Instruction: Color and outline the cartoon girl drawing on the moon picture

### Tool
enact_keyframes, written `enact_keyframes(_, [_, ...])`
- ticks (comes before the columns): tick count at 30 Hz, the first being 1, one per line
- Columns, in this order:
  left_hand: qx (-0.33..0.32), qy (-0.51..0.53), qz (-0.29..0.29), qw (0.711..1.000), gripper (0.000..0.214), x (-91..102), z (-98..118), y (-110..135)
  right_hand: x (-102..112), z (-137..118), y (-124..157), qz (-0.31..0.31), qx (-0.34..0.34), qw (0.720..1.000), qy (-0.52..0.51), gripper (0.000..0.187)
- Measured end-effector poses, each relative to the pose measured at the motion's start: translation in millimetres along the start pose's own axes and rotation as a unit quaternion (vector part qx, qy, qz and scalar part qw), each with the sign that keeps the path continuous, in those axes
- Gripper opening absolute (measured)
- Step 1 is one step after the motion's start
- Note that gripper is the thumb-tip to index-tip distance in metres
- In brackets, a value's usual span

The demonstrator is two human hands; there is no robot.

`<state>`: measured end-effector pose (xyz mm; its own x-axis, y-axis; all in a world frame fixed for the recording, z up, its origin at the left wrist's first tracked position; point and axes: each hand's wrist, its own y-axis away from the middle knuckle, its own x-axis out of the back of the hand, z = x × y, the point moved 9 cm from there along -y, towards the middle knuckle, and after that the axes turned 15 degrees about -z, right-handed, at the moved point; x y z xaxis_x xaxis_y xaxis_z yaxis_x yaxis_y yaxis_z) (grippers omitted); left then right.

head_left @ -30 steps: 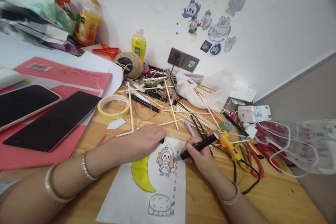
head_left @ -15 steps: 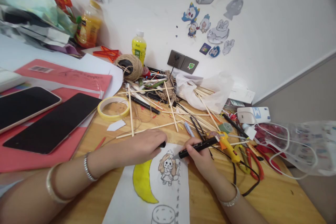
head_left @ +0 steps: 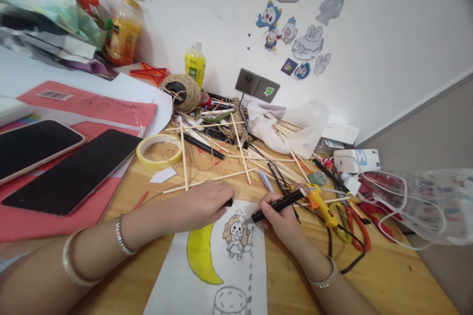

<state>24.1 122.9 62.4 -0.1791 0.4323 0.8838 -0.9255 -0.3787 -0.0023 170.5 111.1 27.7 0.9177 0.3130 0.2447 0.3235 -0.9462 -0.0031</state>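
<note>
A black marker with a grey tip is gripped in my right hand, its tip over the drawn figure's head. My left hand lies across the top of the white paper, fingers curled around a small black marker cap. On the sheet are a yellow crescent moon, a long-haired figure with partly brown hair, an uncoloured round drawing and a column of handwritten characters. Most of the cap is hidden by my left fingers.
Thin wooden sticks and a yellow tape roll lie beyond the paper. A yellow glue gun with a black cord and red-handled pliers are at right. Two phones rest on red folders at left. Bottles and twine stand at the back.
The rear end of the marker has swung slightly left and down in my right hand. My left hand has stayed on the paper. The whole view has shifted a little.
</note>
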Motion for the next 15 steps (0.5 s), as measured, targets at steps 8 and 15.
enact_keyframes(8, [0.007,0.006,-0.017,1.000,0.005,-2.4,-1.5,-1.5,0.4,-0.1,-1.4,-0.003,-0.005,1.000,-0.009,0.038])
enact_keyframes(15, [-0.005,0.002,-0.005,1.000,0.005,-1.2,0.1,0.5,-0.1,1.8,-1.1,-0.007,-0.001,1.000,-0.022,0.039])
